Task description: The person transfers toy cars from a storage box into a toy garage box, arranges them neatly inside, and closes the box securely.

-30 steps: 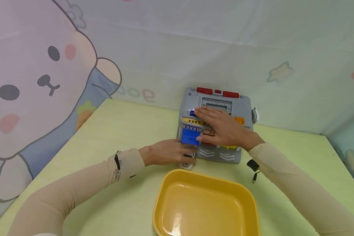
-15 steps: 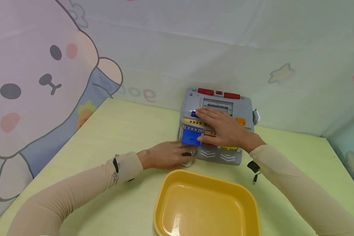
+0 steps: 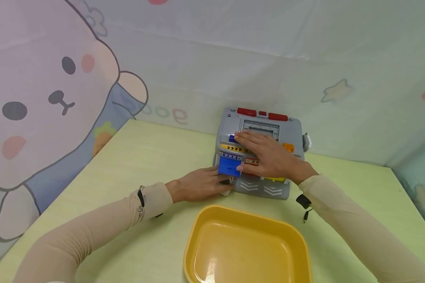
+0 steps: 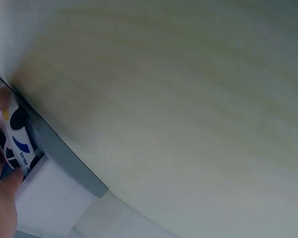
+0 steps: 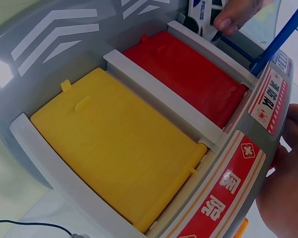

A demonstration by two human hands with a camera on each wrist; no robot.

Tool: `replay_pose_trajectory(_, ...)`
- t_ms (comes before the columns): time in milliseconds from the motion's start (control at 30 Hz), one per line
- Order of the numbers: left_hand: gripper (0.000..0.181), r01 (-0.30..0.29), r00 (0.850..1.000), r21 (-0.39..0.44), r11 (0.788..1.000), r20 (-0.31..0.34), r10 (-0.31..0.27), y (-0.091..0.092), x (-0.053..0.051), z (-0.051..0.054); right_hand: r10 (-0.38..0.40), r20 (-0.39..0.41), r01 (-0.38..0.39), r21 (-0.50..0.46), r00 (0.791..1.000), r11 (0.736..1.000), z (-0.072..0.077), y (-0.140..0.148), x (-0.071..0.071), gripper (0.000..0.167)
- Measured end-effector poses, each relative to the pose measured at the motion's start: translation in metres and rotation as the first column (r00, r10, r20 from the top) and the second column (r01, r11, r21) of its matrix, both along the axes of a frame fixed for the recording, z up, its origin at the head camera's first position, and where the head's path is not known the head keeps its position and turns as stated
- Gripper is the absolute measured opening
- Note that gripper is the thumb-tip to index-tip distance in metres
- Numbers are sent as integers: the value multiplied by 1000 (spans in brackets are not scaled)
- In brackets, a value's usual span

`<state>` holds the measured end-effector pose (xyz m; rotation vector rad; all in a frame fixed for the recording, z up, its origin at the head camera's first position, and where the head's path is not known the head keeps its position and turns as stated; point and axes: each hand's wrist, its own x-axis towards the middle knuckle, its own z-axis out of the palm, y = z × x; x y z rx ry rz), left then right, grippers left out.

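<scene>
A grey toy garage [image 3: 293, 129] stands against the backdrop in the head view. Its blue door [image 3: 229, 166] is lifted; in the right wrist view that blue door [image 5: 284, 37] juts outward. My left hand [image 3: 197, 184] grips a white toy police car [image 4: 21, 144] between thumb and fingers, partly inside the bay beneath the blue door. Across the garage's top lies my right hand [image 3: 269, 156], fingers extended, fingertips by a blue button [image 3: 232, 138] and thumb beside the blue door. The red door [image 5: 188, 74] and yellow door [image 5: 119, 148] are down.
A yellow tray [image 3: 248, 215] sits in front of the garage on the pale table [image 3: 156, 157]. A white and grey part [image 3: 306, 142] sticks out from the garage's right side. A thin black cable [image 5: 35, 224] lies near the garage in the right wrist view.
My left hand has pushed the police car farther under the lifted blue door, so less of it shows in the head view. My right hand has stayed on the garage top.
</scene>
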<state>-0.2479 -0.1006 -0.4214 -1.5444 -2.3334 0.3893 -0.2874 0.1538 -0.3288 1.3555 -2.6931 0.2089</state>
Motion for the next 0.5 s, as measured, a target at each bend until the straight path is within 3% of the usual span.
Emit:
replay_pose_trajectory(300,40,-2,997,49,999,-81,6,2,-5,-2,-9,4,9,1,1000,1000,1,-2,2,85)
replay_pose_trajectory(500,38,2,992,45,999,-126,4,6,-6,4,0,4,0,1,1000,1000,2,-2,2,85)
